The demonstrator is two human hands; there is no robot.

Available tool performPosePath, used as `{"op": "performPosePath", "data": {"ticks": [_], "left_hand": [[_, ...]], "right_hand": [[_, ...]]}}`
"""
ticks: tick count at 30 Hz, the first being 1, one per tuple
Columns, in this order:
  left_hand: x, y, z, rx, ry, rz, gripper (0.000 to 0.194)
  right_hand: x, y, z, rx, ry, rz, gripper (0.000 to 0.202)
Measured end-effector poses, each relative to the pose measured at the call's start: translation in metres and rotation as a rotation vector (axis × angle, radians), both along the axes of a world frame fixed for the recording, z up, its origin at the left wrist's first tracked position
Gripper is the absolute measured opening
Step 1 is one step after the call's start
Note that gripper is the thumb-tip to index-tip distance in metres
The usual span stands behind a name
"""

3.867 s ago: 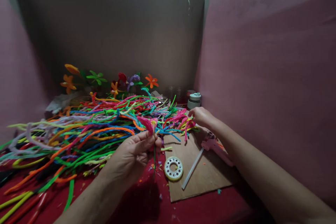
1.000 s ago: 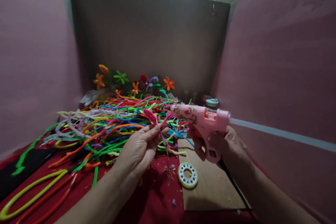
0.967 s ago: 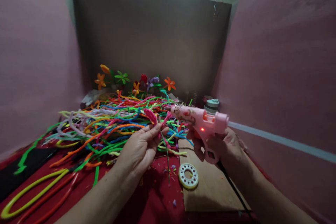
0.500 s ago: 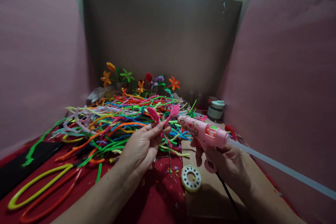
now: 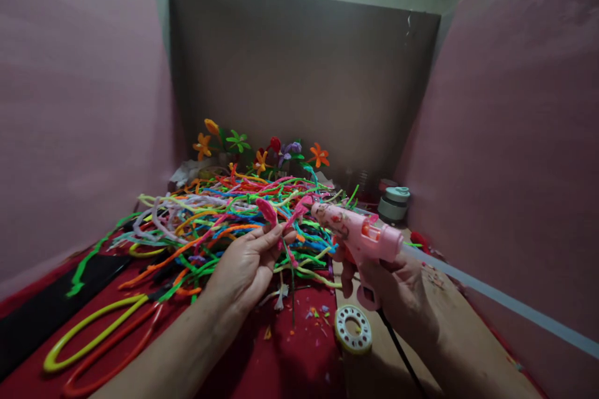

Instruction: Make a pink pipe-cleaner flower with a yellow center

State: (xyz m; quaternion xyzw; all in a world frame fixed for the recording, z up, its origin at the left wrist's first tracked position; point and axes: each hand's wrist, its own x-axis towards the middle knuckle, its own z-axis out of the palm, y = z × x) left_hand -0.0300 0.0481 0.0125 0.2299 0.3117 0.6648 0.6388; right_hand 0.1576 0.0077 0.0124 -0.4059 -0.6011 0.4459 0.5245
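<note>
My left hand [image 5: 253, 262] pinches a pink fuzzy flower piece [image 5: 267, 212] by its base, with two petals spreading above the fingers and a thin dark green stem [image 5: 292, 293] hanging below. To its right, my right hand [image 5: 397, 290] is wrapped round the handle of a pink glue gun [image 5: 355, 230]. The gun's nozzle points left, at or very close to the right petal; whether they touch is hard to tell. A long translucent glue stick [image 5: 496, 299] sticks out of the gun's back, and a black cord runs down from the handle.
Behind my hands lies a heap of colourful pipe cleaners [image 5: 224, 218], with fuzzy flowers [image 5: 261, 162] standing beyond. A white and yellow tape spool [image 5: 353, 329] sits on cardboard. Large yellow-handled scissors [image 5: 88, 330] lie left on red cloth. A lidded jar [image 5: 394, 204] stands back right.
The glue gun's nozzle has come nearer to the right pink petal. My left hand with the flower piece has shifted slightly left and down. The whole view has shifted a little.
</note>
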Motion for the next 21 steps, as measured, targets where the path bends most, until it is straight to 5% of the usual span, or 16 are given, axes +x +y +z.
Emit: {"op": "performPosePath", "data": {"ticks": [10, 21], "left_hand": [[0.002, -0.005, -0.002, 0.020, 0.041, -0.047, 0.014], [0.006, -0.010, -0.001, 0.002, 0.079, -0.090, 0.011]], "right_hand": [[0.015, -0.001, -0.026, 0.036, -0.084, 0.018, 0.019], [0.013, -0.004, -0.025, 0.070, -0.129, -0.015, 0.021]]}}
